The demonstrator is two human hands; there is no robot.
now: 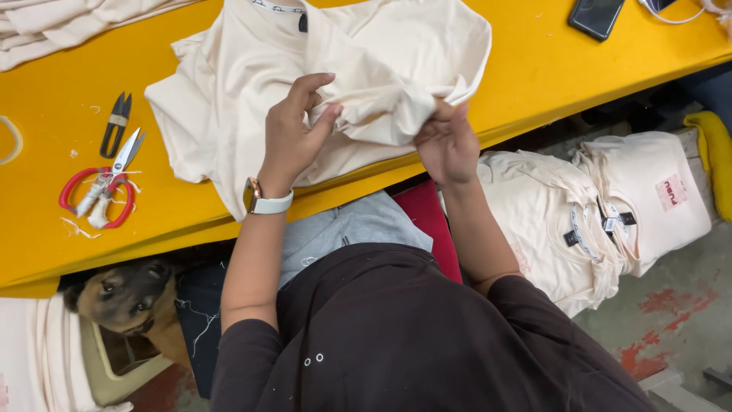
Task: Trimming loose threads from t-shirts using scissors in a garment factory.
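Observation:
A cream T-shirt (229, 91) lies spread on the yellow table (69, 229) in front of me. My left hand (293, 133), with a white-strapped watch on its wrist, pinches a bunched fold of the shirt near the table's front edge. My right hand (446, 141) grips the same fold from the right side. The fabric is gathered up between both hands. The shirt's neckline with a dark label points away from me.
Red-handled scissors (103, 187) and small black thread snips (116, 122) lie on the table's left. A dark phone (596, 15) sits far right. Folded cream shirts (595, 214) are stacked on my right below the table. A dog (130, 297) rests under the table.

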